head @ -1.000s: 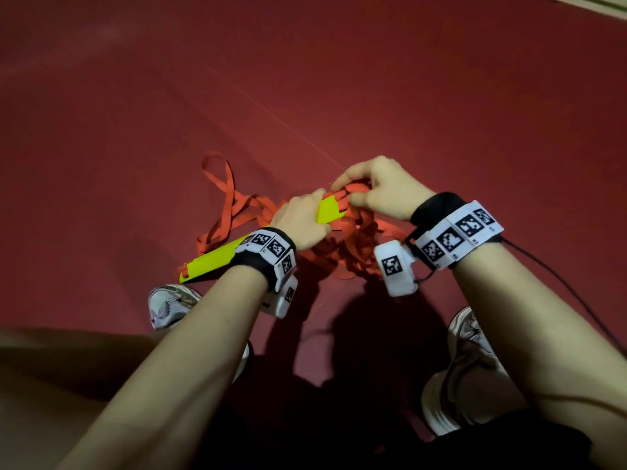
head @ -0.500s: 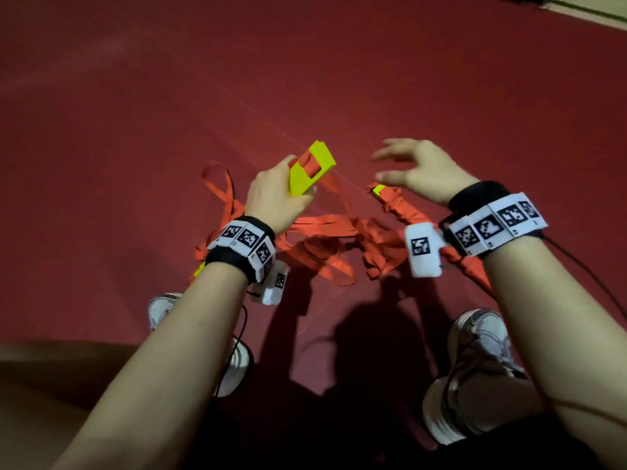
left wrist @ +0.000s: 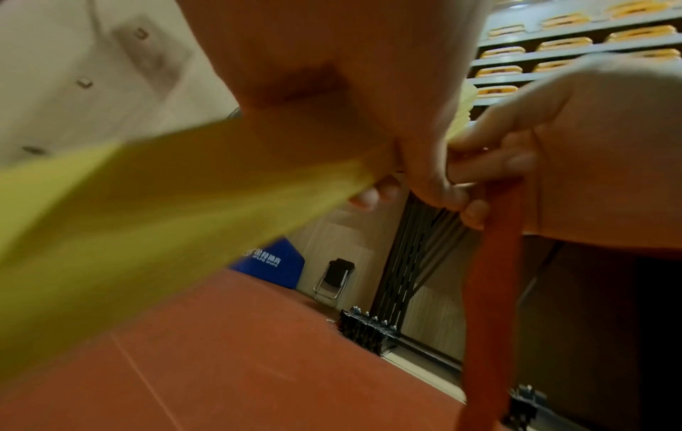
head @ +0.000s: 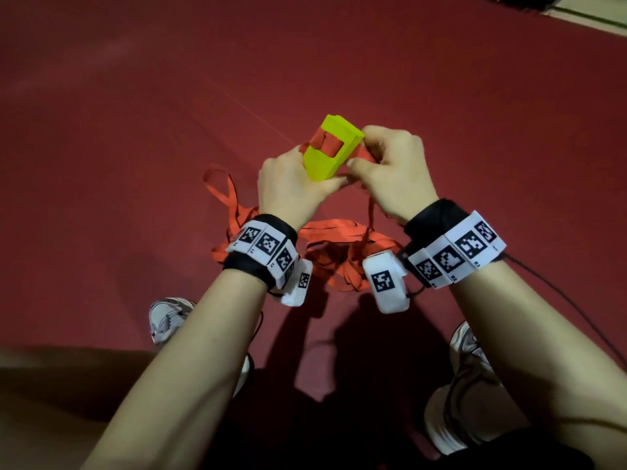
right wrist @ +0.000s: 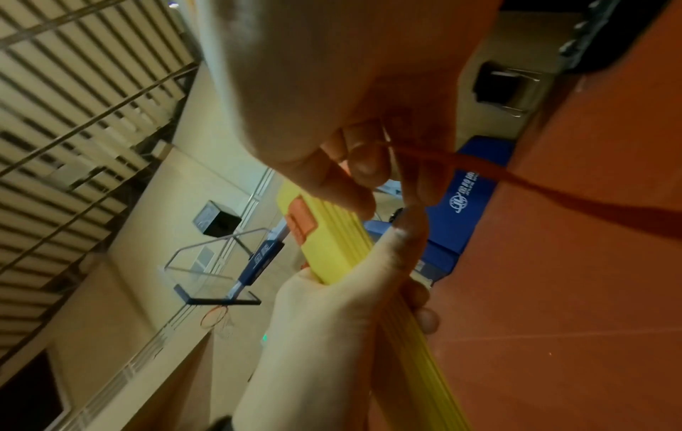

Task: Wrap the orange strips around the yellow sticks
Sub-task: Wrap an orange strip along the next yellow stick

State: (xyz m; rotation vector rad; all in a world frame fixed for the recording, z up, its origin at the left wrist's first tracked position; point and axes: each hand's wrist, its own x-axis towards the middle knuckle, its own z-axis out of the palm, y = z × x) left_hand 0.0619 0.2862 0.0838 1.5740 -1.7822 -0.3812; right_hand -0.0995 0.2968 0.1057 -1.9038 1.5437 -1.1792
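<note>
Fingers of left hand (head: 288, 184) wrapped round yellow stick (head: 330, 150); right hand (head: 390, 171) fingers pinch orange strip (left wrist: 491, 291) just beside them, strip hanging below.

1. The head view looks steeply down from above on the left hand (head: 288, 184), the right hand (head: 393, 174) and the yellow stick (head: 330, 149) they grip.
2. The left wrist view looks along the stick, very close, towards the grip.
3. The right wrist view, equally close, shares that grip.
</note>
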